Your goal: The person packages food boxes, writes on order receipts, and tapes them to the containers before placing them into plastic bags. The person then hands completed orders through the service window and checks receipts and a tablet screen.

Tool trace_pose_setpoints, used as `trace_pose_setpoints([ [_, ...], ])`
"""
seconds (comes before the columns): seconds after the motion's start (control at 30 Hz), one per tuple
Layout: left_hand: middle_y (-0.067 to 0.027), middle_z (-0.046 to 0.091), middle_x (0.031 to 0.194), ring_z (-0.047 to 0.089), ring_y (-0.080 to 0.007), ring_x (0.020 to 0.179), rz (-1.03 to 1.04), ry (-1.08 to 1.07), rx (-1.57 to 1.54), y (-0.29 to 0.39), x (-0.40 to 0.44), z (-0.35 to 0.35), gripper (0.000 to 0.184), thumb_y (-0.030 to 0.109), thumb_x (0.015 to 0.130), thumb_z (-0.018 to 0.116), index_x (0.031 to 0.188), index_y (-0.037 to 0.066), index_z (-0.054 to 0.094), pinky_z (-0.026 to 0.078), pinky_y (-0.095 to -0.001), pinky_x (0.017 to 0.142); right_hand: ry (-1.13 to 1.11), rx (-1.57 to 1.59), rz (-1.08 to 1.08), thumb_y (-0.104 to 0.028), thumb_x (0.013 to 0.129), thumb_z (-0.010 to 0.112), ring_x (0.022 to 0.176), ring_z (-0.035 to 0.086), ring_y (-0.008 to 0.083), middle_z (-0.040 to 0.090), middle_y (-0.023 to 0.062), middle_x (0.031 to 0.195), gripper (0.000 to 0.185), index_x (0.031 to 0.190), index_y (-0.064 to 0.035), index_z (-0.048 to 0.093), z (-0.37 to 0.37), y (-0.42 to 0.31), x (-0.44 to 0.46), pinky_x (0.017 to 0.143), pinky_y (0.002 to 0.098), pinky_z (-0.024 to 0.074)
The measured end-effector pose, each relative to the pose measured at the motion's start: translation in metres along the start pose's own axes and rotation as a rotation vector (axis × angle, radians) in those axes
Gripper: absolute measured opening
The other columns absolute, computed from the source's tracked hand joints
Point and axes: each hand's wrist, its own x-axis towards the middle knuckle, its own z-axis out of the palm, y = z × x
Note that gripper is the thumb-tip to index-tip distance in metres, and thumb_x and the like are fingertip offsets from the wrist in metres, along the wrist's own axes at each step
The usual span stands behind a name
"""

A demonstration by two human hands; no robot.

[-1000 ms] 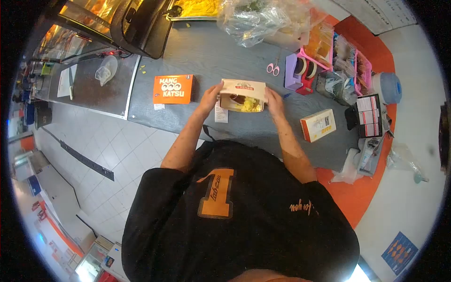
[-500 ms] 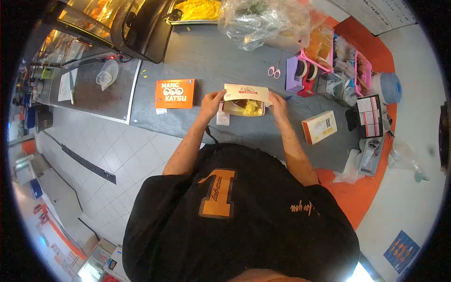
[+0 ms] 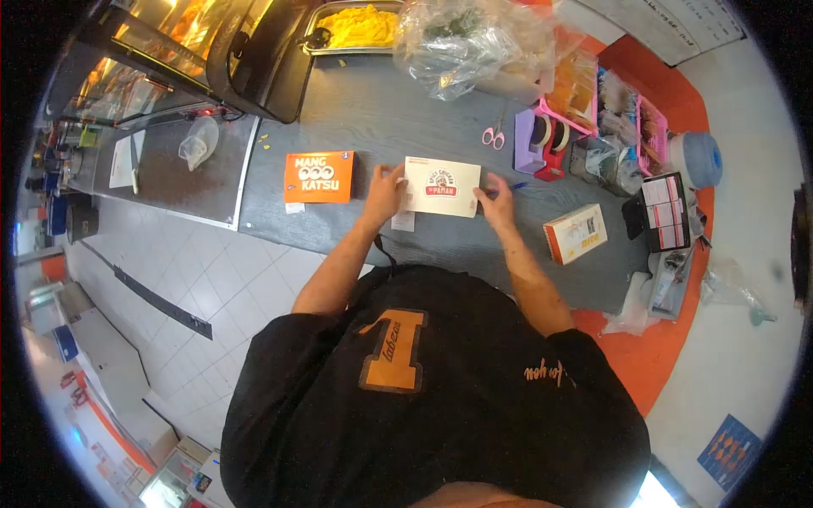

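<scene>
A white cardboard food box (image 3: 441, 203) with a red and black chicken logo lies on the grey table in front of me, its lid down over the food. My left hand (image 3: 386, 195) grips its left edge with bent fingers. At the opposite edge, my right hand (image 3: 498, 203) holds the front corner, thumb against the side. Part of a paper slip (image 3: 404, 222) sticks out from under the box near my left hand. A blue pen (image 3: 519, 185) lies just beyond my right fingers.
An orange box (image 3: 318, 178) stands to the left, a white and orange carton (image 3: 576, 234) to the right. Pink scissors (image 3: 493, 137), a tape dispenser (image 3: 554, 152) and a plastic bag (image 3: 449, 51) sit farther back. A metal tray (image 3: 351, 51) holds yellow food.
The lid has come down over the yellow food, which is now hidden. Both hands have stayed at the box's sides, the right one slightly lower.
</scene>
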Motion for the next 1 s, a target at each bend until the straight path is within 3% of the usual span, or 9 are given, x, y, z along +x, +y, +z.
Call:
trace_pose_setpoints([
  [0.1,-0.0196,0.043,0.135,0.037,-0.0394,0.126,0.152,0.033,0.219,0.039,0.016,-0.034,0.067,0.020,0.071,0.073,0.134,0.016,0.049,0.040,-0.0426,0.099,-0.012,-0.431,-0.441,-0.015,0.072,0.076,0.112,0.054,0.0303,0.052,0.0165,0.127,0.058,0.125,-0.0067,0.055,-0.011,-0.063,-0.024,0.091,0.0354,0.0463],
  [0.2,-0.0187,0.031,0.144,0.035,-0.0405,0.127,0.586,-0.526,0.432,0.053,0.039,-0.038,0.100,0.024,0.048,0.086,0.139,0.024,0.042,0.035,-0.0470,0.107,-0.312,-0.763,-0.694,-0.014,0.068,0.078,0.118,0.050,0.0329,0.045,0.0159,0.134,0.061,0.124,-0.0090,0.056,-0.021,-0.061,-0.019,0.095,0.0397,0.0453],
  [0.37,-0.0201,0.032,0.144,0.033,-0.0461,0.127,0.574,-0.588,0.590,0.062,0.032,-0.019,0.088,0.029,0.057,0.082,0.137,0.027,0.046,0.029,-0.0503,0.109,-0.293,-1.070,-1.141,-0.012,0.076,0.066,0.114,0.053,0.0289,0.060,0.0072,0.115,0.039,0.114,-0.0065,0.060,-0.030,-0.046,-0.009,0.095,0.0399,0.0462],
  [0.47,-0.0166,0.026,0.148,0.031,-0.0478,0.128,0.741,-0.479,0.435,0.049,0.027,-0.014,0.060,0.036,0.078,0.066,0.135,0.030,0.047,0.033,-0.0566,0.105,-0.212,-1.037,-1.187,-0.011,0.078,0.064,0.111,0.055,0.0255,0.064,0.0046,0.107,0.030,0.108,-0.0057,0.064,-0.032,-0.056,-0.021,0.091,0.0372,0.0474],
  [0.67,-0.0085,0.020,0.152,0.018,-0.0505,0.133,0.636,-0.428,0.633,0.044,-0.005,-0.007,0.063,0.046,0.074,0.069,0.134,0.040,0.047,0.030,-0.0611,0.105,-0.210,-0.943,-1.149,-0.016,0.079,0.065,0.109,0.055,0.0281,0.060,0.0073,0.111,0.028,0.105,-0.0060,0.065,-0.043,-0.057,-0.032,0.091,0.0418,0.0451],
  [0.83,-0.0180,0.023,0.149,0.023,-0.0477,0.131,0.496,-0.194,0.275,0.049,-0.009,0.012,0.057,0.032,0.059,0.080,0.115,0.033,0.066,0.030,-0.0550,0.107,0.640,-0.548,-0.565,-0.033,0.084,0.065,0.077,0.056,0.0287,0.062,0.0100,0.091,0.030,0.099,-0.0073,0.068,-0.123,-0.015,0.057,0.073,0.0427,0.0452],
  [0.9,-0.0215,0.026,0.147,0.025,-0.0455,0.131,0.411,-0.120,0.209,0.059,-0.015,0.024,0.053,0.020,0.051,0.080,0.103,0.030,0.072,0.031,-0.0509,0.108,0.672,-0.274,-0.434,-0.034,0.085,0.065,0.064,0.054,0.0268,0.064,0.0070,0.082,0.028,0.095,-0.0079,0.069,-0.149,-0.016,0.084,0.065,0.0419,0.0451],
  [0.97,-0.0206,0.029,0.145,0.025,-0.0439,0.131,0.343,-0.026,0.149,0.061,-0.022,0.033,0.057,0.015,0.047,0.079,0.102,0.030,0.073,0.031,-0.0496,0.108,0.165,0.348,0.391,-0.028,0.083,0.068,0.055,0.051,0.0219,0.063,0.0012,0.071,0.019,0.089,-0.0098,0.069,-0.167,-0.030,0.089,0.058,0.0368,0.0456],
  [1.0,-0.0206,0.029,0.145,0.025,-0.0439,0.131,0.347,-0.021,0.148,0.059,-0.022,0.035,0.057,0.015,0.047,0.079,0.102,0.030,0.073,0.031,-0.0496,0.108,0.153,0.409,0.382,-0.024,0.079,0.070,0.064,0.057,0.0186,0.064,0.0018,0.076,0.016,0.089,-0.0112,0.068,-0.169,-0.029,0.087,0.063,0.0323,0.0488],
])
